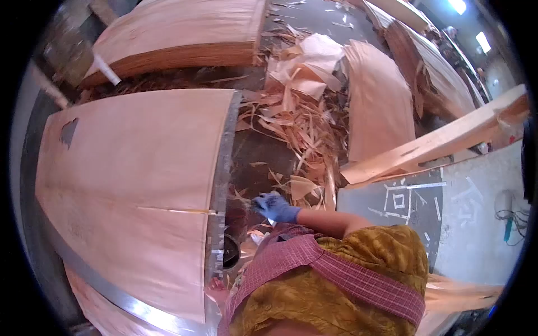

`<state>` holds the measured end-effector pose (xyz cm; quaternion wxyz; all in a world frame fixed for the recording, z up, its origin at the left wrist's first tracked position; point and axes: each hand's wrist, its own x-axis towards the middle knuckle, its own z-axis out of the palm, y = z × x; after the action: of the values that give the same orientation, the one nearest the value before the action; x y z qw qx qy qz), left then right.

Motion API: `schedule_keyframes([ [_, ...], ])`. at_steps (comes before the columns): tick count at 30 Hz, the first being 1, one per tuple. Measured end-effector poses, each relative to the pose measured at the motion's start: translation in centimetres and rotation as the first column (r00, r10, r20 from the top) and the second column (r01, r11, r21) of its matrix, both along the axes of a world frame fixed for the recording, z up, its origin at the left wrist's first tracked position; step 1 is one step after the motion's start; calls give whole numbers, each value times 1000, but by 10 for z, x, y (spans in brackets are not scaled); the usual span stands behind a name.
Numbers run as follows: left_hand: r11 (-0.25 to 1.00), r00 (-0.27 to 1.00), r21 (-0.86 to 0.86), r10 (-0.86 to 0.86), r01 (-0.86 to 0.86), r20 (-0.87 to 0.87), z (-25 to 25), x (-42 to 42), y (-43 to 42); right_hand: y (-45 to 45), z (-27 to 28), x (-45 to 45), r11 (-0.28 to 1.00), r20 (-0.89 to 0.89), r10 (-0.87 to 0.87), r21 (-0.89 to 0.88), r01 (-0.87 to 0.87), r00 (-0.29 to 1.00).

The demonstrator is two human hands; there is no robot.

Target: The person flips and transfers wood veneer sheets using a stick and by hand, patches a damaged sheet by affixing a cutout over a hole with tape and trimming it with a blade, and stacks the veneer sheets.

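My right hand (pixel 276 208), in a blue glove with dark fingertips, hovers beyond the near edge of the sheet-covered table. Its fingers are curled together; a thin pale scrap shows by the fingertips, but what they hold is unclear. My left hand (pixel 216 291) is bare and lies low by the table's metal edge, its fingers slightly apart and partly blurred. Beside them, a large pale wood veneer sheet (pixel 129 168) covers the table, with a ragged hole at its far left corner and a narrow strip (pixel 176 210) across its right part.
Veneer scraps (pixel 305 123) are heaped on the floor ahead. Stacked veneer (pixel 179 33) stands behind the table, another stack (pixel 378 101) right of the scraps. A long wooden beam (pixel 437 140) slants at right above a grey board (pixel 392 207) with tape marks. A dark round container (pixel 230 252) sits below the table edge.
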<state>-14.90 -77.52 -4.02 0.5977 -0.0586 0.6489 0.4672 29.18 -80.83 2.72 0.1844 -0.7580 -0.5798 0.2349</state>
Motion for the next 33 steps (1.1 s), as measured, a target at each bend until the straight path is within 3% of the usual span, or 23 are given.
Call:
schedule_keyframes([
  [1,998,997,18,-63,62,33,14,15,-4,-27,-21,14,989,-44,-145,-46,143,989],
  [2,988,991,-148,-55,37,-121,21,38,13,-54,-41,29,955,-82,-288,-94,280,954],
  [5,868,812,-11,-468,496,-349,46,118,42,-115,-58,78,832,-64,-548,-143,536,834],
  [7,694,646,127,-566,709,-512,96,208,68,-134,-60,117,719,-4,-676,-224,658,737],
  [13,746,708,118,-553,656,-439,80,404,134,-149,-74,236,664,-74,-745,-170,728,663],
  [14,718,695,97,-618,689,-367,67,425,144,-148,-67,265,660,-83,-749,-187,728,658],
  [17,611,593,107,-687,784,-420,90,521,129,-150,-76,338,645,0,-753,-203,737,658],
  [22,396,390,87,-799,914,-457,83,604,144,-137,-73,459,590,99,-771,-262,764,629],
  [23,375,367,76,-812,924,-455,75,614,154,-134,-75,480,565,124,-784,-260,783,608],
  [24,353,343,65,-823,933,-453,72,628,163,-132,-65,501,488,81,-827,-388,782,557],
  [27,313,300,31,-872,949,-386,52,680,203,-134,-104,534,491,139,-848,-159,856,512],
  [28,302,299,52,-882,952,-365,46,696,216,-133,-83,544,424,79,-886,-260,867,457],
  [32,231,249,95,-905,968,-345,47,809,255,-142,-75,579,264,105,-951,-213,941,291],
  [33,184,218,130,-915,974,-340,46,832,265,-145,-65,593,208,125,-960,-274,939,250],
])
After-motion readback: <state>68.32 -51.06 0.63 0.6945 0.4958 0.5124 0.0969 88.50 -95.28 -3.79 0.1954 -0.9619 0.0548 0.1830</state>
